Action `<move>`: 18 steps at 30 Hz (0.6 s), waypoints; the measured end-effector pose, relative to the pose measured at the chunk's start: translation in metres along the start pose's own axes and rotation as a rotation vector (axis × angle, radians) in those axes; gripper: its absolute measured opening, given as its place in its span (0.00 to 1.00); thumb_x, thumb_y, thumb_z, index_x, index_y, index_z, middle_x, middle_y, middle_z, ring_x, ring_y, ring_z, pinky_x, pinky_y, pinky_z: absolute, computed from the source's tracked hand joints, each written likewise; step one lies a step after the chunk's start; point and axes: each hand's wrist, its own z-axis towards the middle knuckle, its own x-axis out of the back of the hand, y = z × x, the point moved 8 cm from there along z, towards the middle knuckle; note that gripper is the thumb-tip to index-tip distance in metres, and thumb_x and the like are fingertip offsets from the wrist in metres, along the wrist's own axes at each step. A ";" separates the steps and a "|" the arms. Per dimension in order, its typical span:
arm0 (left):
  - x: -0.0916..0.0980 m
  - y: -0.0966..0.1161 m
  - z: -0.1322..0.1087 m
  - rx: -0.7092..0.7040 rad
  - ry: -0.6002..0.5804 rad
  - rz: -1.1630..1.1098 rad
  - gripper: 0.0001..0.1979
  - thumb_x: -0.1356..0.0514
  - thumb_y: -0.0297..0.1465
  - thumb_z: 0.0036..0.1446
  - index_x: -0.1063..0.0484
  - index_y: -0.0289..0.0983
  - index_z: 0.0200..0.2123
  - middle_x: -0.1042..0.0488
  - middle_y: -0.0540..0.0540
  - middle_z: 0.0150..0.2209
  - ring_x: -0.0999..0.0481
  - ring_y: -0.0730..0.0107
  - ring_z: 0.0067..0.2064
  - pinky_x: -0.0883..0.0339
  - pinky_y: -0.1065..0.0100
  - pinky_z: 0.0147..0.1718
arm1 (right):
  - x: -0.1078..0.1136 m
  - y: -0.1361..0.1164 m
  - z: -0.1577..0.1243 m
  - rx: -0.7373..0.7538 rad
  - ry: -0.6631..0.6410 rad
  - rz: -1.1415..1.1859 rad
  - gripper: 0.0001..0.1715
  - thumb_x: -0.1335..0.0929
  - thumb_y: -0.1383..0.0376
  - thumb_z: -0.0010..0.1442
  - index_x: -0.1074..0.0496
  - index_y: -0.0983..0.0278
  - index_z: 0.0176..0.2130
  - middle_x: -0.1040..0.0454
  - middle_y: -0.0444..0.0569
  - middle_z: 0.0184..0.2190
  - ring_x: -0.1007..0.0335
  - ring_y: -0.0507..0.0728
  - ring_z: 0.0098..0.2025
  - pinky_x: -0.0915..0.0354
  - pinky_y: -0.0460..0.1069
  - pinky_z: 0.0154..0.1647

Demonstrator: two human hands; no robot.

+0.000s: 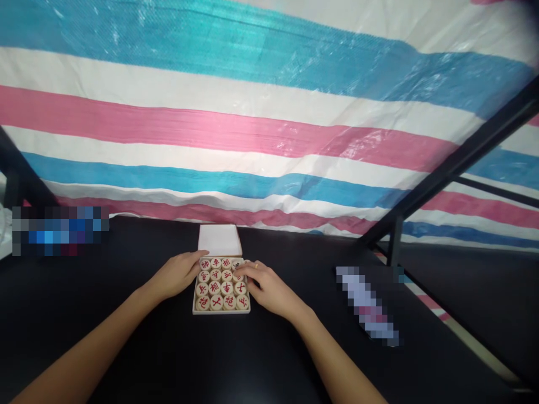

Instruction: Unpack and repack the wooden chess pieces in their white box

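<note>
A shallow white box (222, 312) sits on the black table, filled with several rows of round, pale xiangqi pieces (216, 288). Most show red characters; the top right piece (236, 264) has a dark one and is partly covered by fingers. My left hand (179, 273) lies along the box's upper left side, fingers stretched out, fingertips at the rim. Over the right-hand column is my right hand (267, 287), its fingers bent and touching the upper pieces, thumb apart beside the box. It wears a ring. No piece is visibly lifted.
Directly behind the box lies its white lid (219, 240), inside facing up. A blurred-out item (368, 306) is on the table at right, another (63, 230) at far left. Striped plastic sheeting (252, 129) hangs behind, with a black metal frame (455, 168) on the right.
</note>
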 end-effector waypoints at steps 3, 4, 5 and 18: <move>-0.001 0.000 0.000 0.002 -0.016 0.019 0.24 0.56 0.35 0.62 0.35 0.34 0.57 0.29 0.41 0.55 0.28 0.58 0.54 0.36 0.61 0.53 | 0.000 0.000 0.000 -0.011 -0.018 -0.022 0.24 0.39 0.78 0.56 0.27 0.58 0.46 0.26 0.47 0.45 0.33 0.55 0.47 0.37 0.52 0.52; -0.002 0.000 0.001 0.004 -0.018 0.023 0.24 0.56 0.35 0.62 0.35 0.34 0.57 0.29 0.41 0.55 0.28 0.58 0.54 0.36 0.61 0.53 | 0.000 0.000 -0.001 -0.017 -0.023 -0.024 0.24 0.39 0.78 0.55 0.28 0.59 0.47 0.26 0.47 0.45 0.34 0.55 0.47 0.38 0.52 0.53; -0.002 0.000 0.001 0.004 -0.017 0.025 0.24 0.56 0.35 0.62 0.35 0.34 0.57 0.29 0.41 0.56 0.28 0.58 0.55 0.36 0.61 0.53 | 0.000 0.000 -0.001 -0.023 -0.028 -0.024 0.25 0.39 0.78 0.54 0.28 0.59 0.47 0.27 0.47 0.46 0.34 0.55 0.48 0.38 0.53 0.53; -0.004 -0.001 0.001 -0.027 -0.003 0.023 0.22 0.56 0.35 0.63 0.31 0.36 0.55 0.27 0.43 0.54 0.28 0.60 0.54 0.37 0.62 0.54 | 0.001 0.002 0.000 -0.051 0.012 -0.013 0.15 0.38 0.72 0.61 0.28 0.61 0.45 0.27 0.49 0.43 0.32 0.55 0.46 0.37 0.51 0.51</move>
